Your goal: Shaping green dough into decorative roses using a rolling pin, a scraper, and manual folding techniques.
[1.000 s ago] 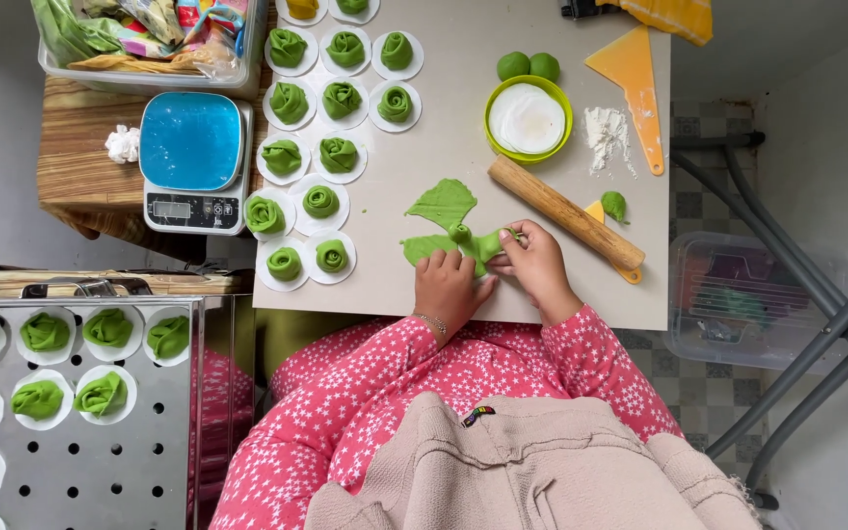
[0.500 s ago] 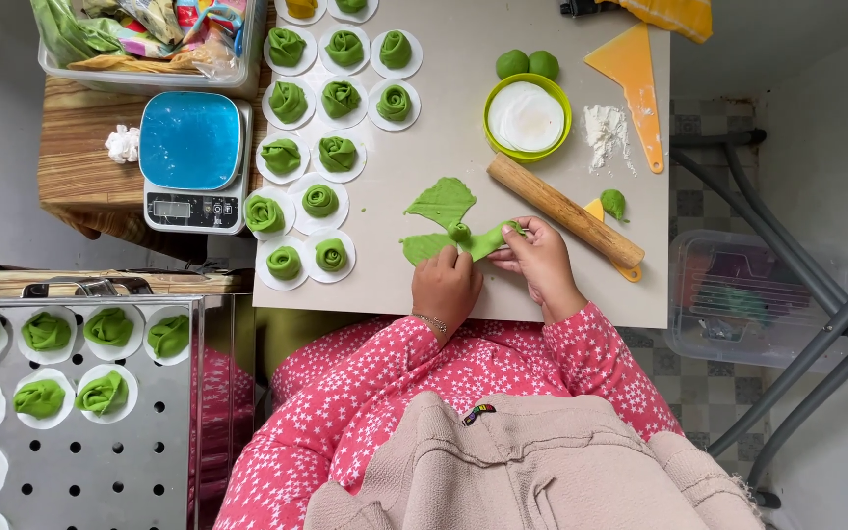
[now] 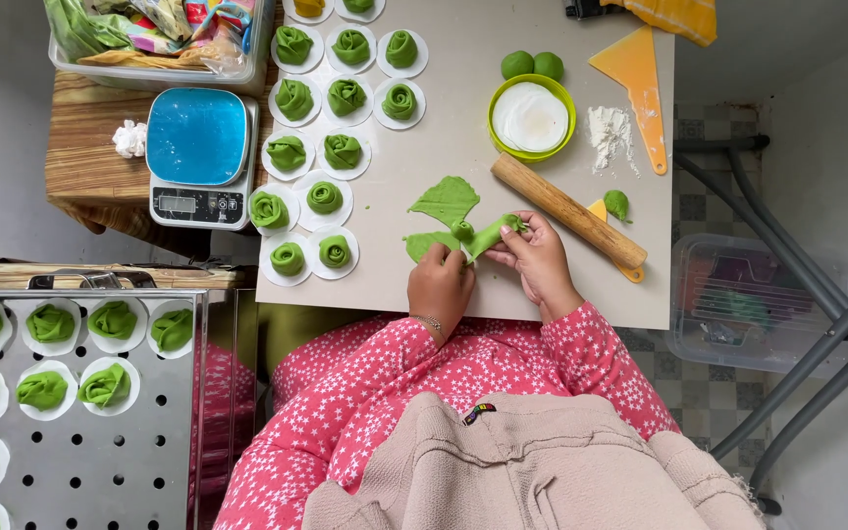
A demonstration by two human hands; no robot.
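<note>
A pale tabletop [image 3: 444, 285] stands over a checked floor [image 3: 699, 393], with a blue scale [image 3: 198, 152] and a holed metal tray [image 3: 80, 432] beside it. The green dough [image 3: 463, 224] lies near the front edge, flat like leaves, one part rolled. The left hand [image 3: 441, 285] presses it down. The right hand [image 3: 539, 257] seems to pinch the rolled end.

Digital kitchen scale [image 3: 200, 155], left of the table on a wooden stand: blue square platform, silver front panel carrying a small grey rectangular display [image 3: 175, 204]; crumpled multicoloured wrappers [image 3: 188, 22] lie in a clear plastic tub [image 3: 149, 71] at top left, behind the scale
</note>
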